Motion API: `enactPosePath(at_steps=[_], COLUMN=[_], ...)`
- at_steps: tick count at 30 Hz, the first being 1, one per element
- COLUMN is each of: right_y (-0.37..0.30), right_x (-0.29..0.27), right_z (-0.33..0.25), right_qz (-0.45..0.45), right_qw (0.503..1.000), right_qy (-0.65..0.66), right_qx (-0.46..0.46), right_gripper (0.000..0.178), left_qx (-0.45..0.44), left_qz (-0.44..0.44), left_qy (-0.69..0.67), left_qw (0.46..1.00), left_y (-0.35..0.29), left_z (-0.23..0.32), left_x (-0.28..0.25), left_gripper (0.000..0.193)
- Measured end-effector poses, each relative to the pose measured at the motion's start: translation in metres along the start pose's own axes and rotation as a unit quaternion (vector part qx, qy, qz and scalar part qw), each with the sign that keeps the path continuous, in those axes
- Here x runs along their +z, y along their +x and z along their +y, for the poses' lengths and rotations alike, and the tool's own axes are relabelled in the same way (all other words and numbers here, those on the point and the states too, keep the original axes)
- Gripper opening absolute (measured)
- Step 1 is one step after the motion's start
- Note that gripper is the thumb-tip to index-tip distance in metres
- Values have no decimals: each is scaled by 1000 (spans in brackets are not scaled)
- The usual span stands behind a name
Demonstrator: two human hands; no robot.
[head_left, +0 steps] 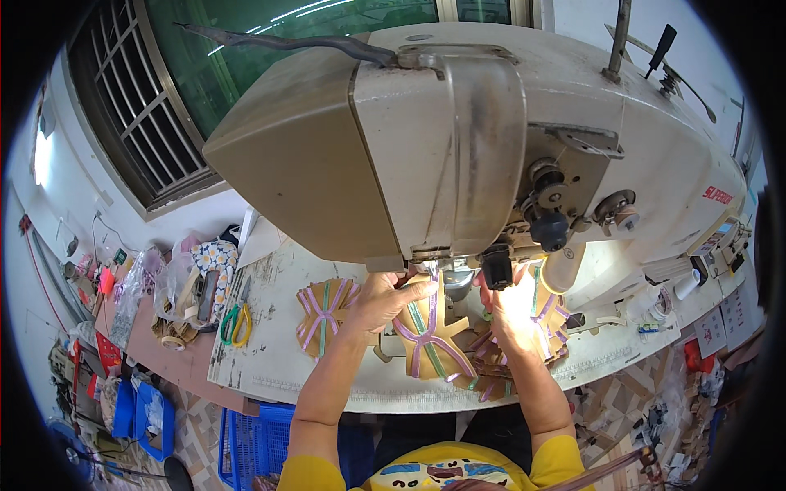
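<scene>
**Two hands guiding a tan cut piece under an industrial sewing machine**

Head view. One cream-coloured sewing machine [491, 139] fills the upper middle of the picture, its head overhanging a white surface [270, 360]. Two bare hands come in from the lower edge. The left hand [381, 303] is clenched on the upper left edge of one tan cut piece [430, 335], thumb on top and fingers curled round the margin. The right hand [509, 315] lies flat, fingers pressing down on the stack of similar pieces [553, 323] at the right; it is washed out by glare, so whether it also pinches the held piece cannot be told.

The held piece lies flat on the surface, directly below the needle area [434, 266] and between the two hands. It carries crossing purple and green strips. Its long axis runs roughly away from the person, upper end under the machine head, lower end toward the near edge of the surface, tilting slightly to the right as it nears the person.

Counted: one further loose piece [326, 315] of the same kind lies apart, left of the left hand. One pair of green-and-yellow handled scissors [236, 323] lies farther left, near the edge of the surface. One blue crate [258, 442] stands on the floor below.
</scene>
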State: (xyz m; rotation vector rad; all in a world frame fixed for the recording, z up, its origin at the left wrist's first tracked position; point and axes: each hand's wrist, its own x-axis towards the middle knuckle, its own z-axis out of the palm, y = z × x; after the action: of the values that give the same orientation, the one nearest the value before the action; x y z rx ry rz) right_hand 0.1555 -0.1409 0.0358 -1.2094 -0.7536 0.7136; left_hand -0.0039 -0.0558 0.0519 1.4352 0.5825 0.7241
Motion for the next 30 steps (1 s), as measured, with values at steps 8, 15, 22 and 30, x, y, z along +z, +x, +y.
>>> enactPosePath(at_steps=[8,15,22,30], right_y=[-25,-61,-80,-80], right_x=[1,-11,-18,-19], right_z=[4,11,9,13], right_qz=[-101,-167,-182,-184], right_qw=[993,985,977,977], right_qy=[-16,43,-58,-11], right_qx=[54,21,-98,-105], right_gripper=[12,55,15,15], left_qx=[18,-21,-31,-12], left_qz=[26,63,64,54], left_qy=[-43,-74,-189,-177], left_qw=[999,995,979,983], left_y=[0,-23,-55,-49], left_z=[2,-15,-33,-30], left_x=[9,15,27,27], left_gripper=[26,31,22,22])
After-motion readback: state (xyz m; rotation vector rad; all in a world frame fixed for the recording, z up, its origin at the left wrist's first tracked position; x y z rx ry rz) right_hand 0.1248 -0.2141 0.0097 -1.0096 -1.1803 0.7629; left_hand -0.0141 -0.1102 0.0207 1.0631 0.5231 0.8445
